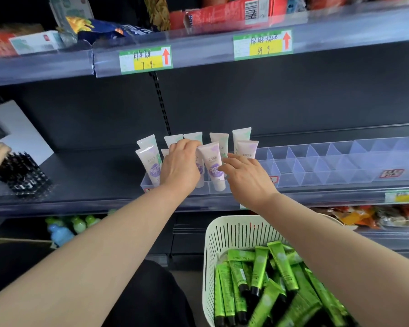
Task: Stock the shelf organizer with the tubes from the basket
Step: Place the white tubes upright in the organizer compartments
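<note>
Both hands are working at the left end of the clear shelf organizer [328,161], which is sitting on the dark shelf [92,175]. The left hand [180,167] is curling its fingers over the crimped top of a half-hidden tube [200,172] and seems to be gripping it. Just to its right, the right hand [244,177] is pinching the front tube [211,161] between thumb and fingers, and that tube is leaning a little to the left. Around them the lilac-and-white tubes [149,161] are standing cap down with their long axes roughly upright, filling only the leftmost compartments. Every compartment further right is showing empty. Below and to the right of both hands, the white basket [213,234] is holding the green tubes [260,270]. They are lying in a loose heap, most with their long axes running away from the person and their black caps pointing back toward the body. The right forearm is passing directly over the basket, so the right hand is plainly the nearer one. By my reading, the next pick is going to mean drawing that hand down and back. The tube is then going to need turning from lying to upright and carrying up and rightward to the open compartments.
</note>
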Demonstrator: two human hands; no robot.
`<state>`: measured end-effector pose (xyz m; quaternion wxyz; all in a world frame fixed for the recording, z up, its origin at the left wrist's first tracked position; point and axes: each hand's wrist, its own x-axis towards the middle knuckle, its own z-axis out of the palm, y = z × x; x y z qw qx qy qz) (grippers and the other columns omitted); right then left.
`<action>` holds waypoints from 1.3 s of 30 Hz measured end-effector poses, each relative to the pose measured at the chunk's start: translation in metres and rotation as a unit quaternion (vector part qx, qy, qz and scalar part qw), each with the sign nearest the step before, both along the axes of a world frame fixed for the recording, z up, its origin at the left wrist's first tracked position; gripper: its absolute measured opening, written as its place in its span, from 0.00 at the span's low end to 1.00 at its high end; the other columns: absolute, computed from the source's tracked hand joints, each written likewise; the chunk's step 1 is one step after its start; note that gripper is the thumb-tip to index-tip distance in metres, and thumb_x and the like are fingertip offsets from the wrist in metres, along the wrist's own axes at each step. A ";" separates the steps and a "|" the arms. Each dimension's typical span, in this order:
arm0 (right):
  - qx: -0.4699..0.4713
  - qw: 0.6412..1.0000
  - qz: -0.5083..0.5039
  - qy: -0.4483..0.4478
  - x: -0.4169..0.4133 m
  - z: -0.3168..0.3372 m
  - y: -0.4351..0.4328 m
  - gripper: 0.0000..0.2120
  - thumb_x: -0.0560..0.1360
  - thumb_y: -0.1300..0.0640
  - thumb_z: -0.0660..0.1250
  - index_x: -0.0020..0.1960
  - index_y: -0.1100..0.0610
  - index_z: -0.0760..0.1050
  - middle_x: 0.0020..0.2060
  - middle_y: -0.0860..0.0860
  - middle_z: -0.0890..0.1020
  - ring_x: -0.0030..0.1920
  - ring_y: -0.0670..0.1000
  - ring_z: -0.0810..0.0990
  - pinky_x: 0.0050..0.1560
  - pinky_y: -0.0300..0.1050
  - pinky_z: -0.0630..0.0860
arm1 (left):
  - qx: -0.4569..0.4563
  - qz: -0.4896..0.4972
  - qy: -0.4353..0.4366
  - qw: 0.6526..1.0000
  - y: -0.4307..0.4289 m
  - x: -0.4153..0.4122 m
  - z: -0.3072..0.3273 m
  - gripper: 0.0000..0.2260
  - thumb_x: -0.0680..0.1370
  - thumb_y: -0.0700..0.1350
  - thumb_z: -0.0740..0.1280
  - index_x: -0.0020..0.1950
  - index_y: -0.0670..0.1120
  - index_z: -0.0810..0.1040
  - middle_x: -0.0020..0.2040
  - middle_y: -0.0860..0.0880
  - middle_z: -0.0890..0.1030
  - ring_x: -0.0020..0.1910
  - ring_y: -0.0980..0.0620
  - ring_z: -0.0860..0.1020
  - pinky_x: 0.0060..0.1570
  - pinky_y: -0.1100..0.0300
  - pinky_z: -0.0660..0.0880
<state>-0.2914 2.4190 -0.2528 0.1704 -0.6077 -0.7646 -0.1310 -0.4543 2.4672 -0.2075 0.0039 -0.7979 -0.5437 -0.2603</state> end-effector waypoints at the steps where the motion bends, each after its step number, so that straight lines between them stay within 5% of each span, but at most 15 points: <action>1: -0.001 1.000 0.000 0.002 0.000 0.000 0.000 0.24 0.71 0.67 0.66 0.65 0.55 0.74 0.66 0.53 0.75 0.69 0.56 0.69 0.63 0.53 0.68 | 0.001 0.001 -0.007 1.000 0.000 0.000 0.000 0.23 0.75 0.35 0.66 0.69 0.49 0.70 0.67 0.50 0.71 0.66 0.49 0.66 0.58 0.54 0.69; 11: -0.059 0.997 -0.045 0.003 0.024 -0.025 -0.022 0.23 0.72 0.65 0.65 0.66 0.53 0.72 0.65 0.50 0.74 0.65 0.55 0.70 0.58 0.51 0.67 | -0.012 -0.040 0.041 0.998 -0.008 0.003 -0.033 0.25 0.76 0.33 0.65 0.71 0.49 0.68 0.68 0.51 0.70 0.66 0.49 0.67 0.61 0.55 0.69; 15: -0.080 0.995 -0.067 -0.005 0.037 -0.033 -0.033 0.23 0.73 0.65 0.61 0.67 0.52 0.71 0.67 0.49 0.73 0.66 0.53 0.68 0.63 0.50 0.64 | -0.025 -0.048 0.066 0.996 -0.018 0.013 -0.048 0.26 0.76 0.34 0.65 0.72 0.49 0.68 0.68 0.50 0.70 0.67 0.49 0.67 0.62 0.54 0.69; 28: -0.143 0.983 -0.114 -0.001 0.055 -0.049 -0.047 0.31 0.76 0.62 0.58 0.77 0.53 0.54 0.76 0.49 0.58 0.76 0.49 0.52 0.70 0.48 0.57 | -0.133 -0.039 0.184 0.973 -0.038 0.043 -0.078 0.29 0.76 0.38 0.64 0.76 0.49 0.58 0.72 0.46 0.58 0.68 0.44 0.61 0.62 0.52 0.67; 34: -0.139 0.984 -0.113 0.018 0.061 -0.058 -0.051 0.30 0.76 0.63 0.59 0.76 0.52 0.56 0.75 0.48 0.60 0.76 0.49 0.54 0.71 0.48 0.57 | -0.155 -0.017 0.182 0.971 -0.039 0.049 -0.078 0.28 0.75 0.38 0.65 0.74 0.46 0.60 0.73 0.45 0.55 0.71 0.43 0.59 0.66 0.53 0.64; 39: -0.134 0.986 -0.095 0.022 0.078 -0.076 -0.067 0.24 0.75 0.62 0.60 0.71 0.49 0.67 0.71 0.46 0.68 0.70 0.49 0.64 0.65 0.46 0.62 | -0.102 -0.068 0.162 0.979 -0.058 0.068 -0.094 0.22 0.75 0.39 0.65 0.68 0.47 0.67 0.66 0.46 0.64 0.64 0.45 0.65 0.60 0.53 0.69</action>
